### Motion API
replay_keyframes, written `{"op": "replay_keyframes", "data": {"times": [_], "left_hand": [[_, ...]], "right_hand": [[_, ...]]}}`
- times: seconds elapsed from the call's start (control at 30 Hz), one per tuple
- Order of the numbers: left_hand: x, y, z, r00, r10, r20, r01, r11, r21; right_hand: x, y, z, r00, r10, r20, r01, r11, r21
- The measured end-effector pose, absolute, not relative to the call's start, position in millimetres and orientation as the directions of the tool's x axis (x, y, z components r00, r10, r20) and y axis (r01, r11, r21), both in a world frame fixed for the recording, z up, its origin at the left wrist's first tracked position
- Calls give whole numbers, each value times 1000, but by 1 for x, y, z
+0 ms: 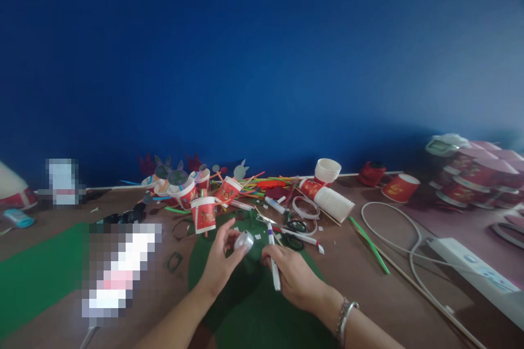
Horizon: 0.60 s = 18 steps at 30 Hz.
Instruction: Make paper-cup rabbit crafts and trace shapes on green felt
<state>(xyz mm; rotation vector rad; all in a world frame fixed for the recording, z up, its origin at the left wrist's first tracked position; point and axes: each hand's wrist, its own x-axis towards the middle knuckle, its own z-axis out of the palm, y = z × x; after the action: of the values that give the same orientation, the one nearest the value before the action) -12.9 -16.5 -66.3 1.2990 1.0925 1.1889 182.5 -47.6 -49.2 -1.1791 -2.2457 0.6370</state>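
Note:
In the head view my left hand [224,251] has its thumb and fingers closed around a small round silvery-white object [245,241]; its exact kind cannot be told. Just to the right, my right hand [292,272] grips a white marker pen [275,274] with a purple band, its upper end pointing away from me. The two hands are apart, above a dark green round sheet [245,294] with small paper scraps on it. Scissors [297,227] with black handles and a red-and-white pen [301,236] lie just beyond my right hand.
Red paper cups [203,215] with straws stand beyond my left hand. A stack of cups [333,204] lies on its side near a clear tape ring [306,207]. At right are a white power strip [477,272] and its cable. A green sheet [41,267] lies left.

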Motion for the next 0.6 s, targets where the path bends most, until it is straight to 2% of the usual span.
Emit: {"op": "replay_keyframes", "data": {"times": [0.1,0.2,0.3,0.6], "left_hand": [[-18,-17,-57,211,970,122,117,-150,982],[-27,-20,-49,359,928,98,271,-204,941],[-37,-24,-50,414,907,75,390,-252,886],[-43,-33,-66,411,904,121,420,-305,855]], "right_hand": [[187,-44,-52,-449,867,217,620,477,-623],[189,-43,-55,-427,882,198,608,443,-659],[190,-43,-56,-420,887,193,591,429,-683],[190,-44,-54,-399,898,184,553,396,-733]]}}
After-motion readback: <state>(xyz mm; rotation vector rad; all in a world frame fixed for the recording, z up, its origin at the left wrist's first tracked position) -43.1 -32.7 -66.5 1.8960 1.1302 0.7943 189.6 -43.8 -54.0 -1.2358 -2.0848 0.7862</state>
